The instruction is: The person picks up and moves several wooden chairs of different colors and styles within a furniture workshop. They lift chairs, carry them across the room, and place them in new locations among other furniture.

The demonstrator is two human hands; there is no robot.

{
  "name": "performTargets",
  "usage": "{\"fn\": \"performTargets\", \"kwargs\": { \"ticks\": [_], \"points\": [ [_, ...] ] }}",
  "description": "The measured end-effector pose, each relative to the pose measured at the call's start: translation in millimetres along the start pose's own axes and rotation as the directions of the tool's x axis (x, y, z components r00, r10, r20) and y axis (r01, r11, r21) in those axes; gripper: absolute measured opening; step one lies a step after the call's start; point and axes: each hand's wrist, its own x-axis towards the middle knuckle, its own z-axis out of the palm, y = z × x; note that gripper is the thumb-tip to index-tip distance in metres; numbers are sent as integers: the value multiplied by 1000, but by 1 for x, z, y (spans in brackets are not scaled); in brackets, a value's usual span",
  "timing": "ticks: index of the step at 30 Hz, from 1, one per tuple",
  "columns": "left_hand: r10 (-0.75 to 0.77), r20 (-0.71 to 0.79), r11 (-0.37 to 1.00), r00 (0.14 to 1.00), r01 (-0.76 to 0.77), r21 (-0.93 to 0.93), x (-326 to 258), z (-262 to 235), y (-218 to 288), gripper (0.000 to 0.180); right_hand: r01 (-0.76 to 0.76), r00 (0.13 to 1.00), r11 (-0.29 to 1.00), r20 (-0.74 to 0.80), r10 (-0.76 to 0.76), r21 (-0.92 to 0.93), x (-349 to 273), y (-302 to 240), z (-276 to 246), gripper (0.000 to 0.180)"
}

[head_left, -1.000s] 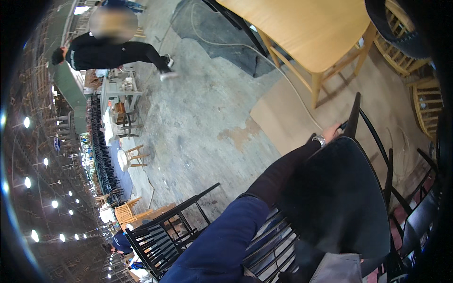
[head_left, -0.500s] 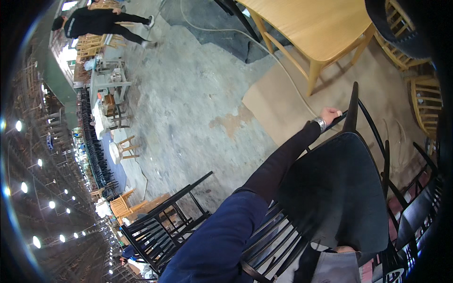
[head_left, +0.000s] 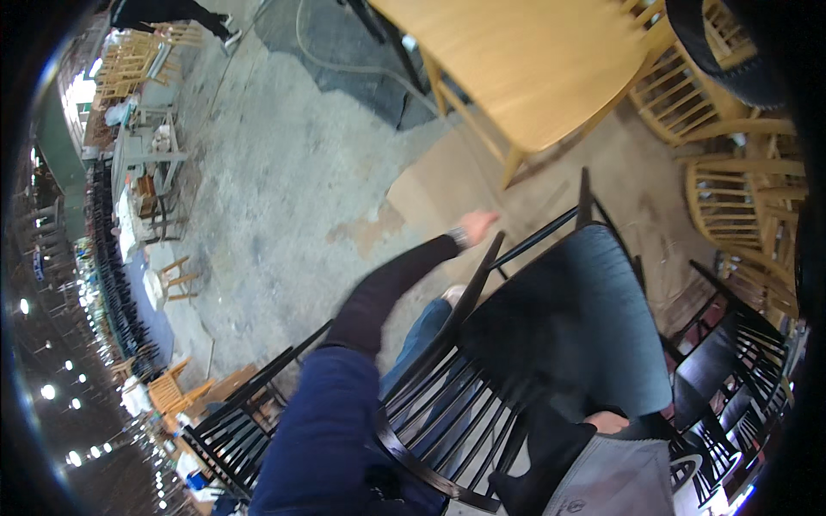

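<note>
A black spindle-back chair [head_left: 594, 318] is tilted in front of me, with its dark seat facing up and its slatted back toward me. My left hand [head_left: 477, 226], a silver band at its wrist, is just beyond a chair leg, apart from the frame. It holds nothing, and its fingers look stretched out, slightly blurred. Below the seat's near edge, part of my right hand [head_left: 607, 421] shows against the chair; its fingers are hidden. A grey cloth [head_left: 611, 477] covers the area beneath that hand.
A light wood chair [head_left: 516, 69] stands ahead on brown sheeting [head_left: 439, 181]. More wooden chairs [head_left: 740, 202] crowd the right, with black chairs [head_left: 731, 370] below them. Another black chair [head_left: 237, 430] is at lower left. A hose [head_left: 335, 64] crosses the floor; a person [head_left: 172, 13] is far left.
My left hand has let go of the black chair's bar and moved left, away from it. The black chair has shifted left in view, and more wooden chairs show at right.
</note>
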Motion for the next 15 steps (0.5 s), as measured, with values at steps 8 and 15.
{"fn": "performTargets", "kwargs": {
  "ticks": [8,15],
  "points": [
    [-283,-458,935,843,349,66,-210,-282,-20,22,596,562,708,431,-705,380,62,-126,-140,46],
    [-829,-559,549,1,-187,-815,-452,-195,-37,24,548,-47,88,136,-990,832,-48,-186,-341,51]
  ]
}}
